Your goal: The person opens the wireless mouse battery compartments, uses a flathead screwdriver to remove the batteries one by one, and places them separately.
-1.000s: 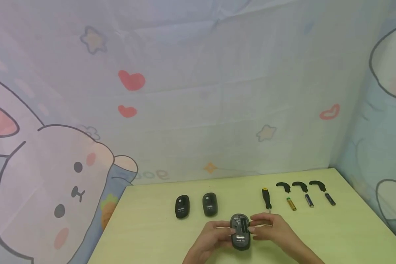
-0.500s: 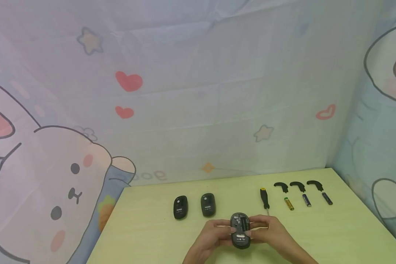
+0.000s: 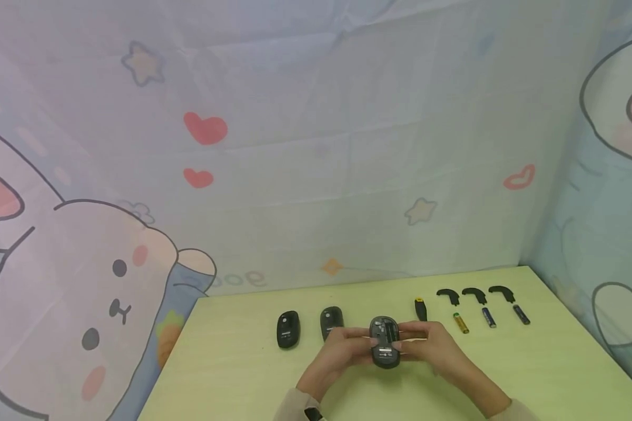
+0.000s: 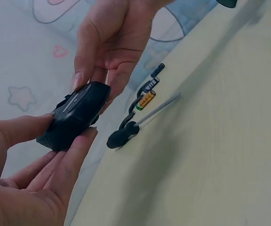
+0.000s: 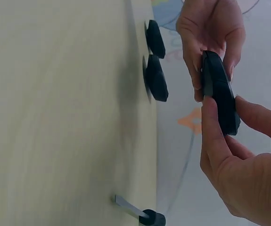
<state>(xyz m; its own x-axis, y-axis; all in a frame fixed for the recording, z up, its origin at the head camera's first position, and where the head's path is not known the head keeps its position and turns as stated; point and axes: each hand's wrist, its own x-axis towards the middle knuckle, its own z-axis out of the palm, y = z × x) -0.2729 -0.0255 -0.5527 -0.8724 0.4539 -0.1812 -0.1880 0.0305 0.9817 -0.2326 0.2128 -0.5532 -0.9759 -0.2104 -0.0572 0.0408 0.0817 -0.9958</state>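
A black computer mouse [image 3: 385, 352] is held up above the table between both hands, its underside with label and open battery slot facing the head camera. My left hand [image 3: 342, 349] pinches its left edge, thumb on the underside and fingers beneath. From the other side my right hand [image 3: 430, 345] grips the right edge the same way. In the left wrist view the mouse [image 4: 76, 115] is seen tilted, clear of the tabletop; the right wrist view shows the mouse [image 5: 220, 89] edge-on between the two hands.
Two more black mice, one left [image 3: 288, 329] and one partly behind my left hand [image 3: 331, 318], lie on the table [image 3: 232, 362]. A screwdriver [image 3: 421, 310] is behind my right hand. Farther right are three curved black pieces [image 3: 474, 294] and three batteries [image 3: 488, 317].
Both hands have lifted the mouse and moved it away from the body, now overlapping the screwdriver shaft. The right hand, looser at first, has taken a firmer hold with its thumb on the underside.
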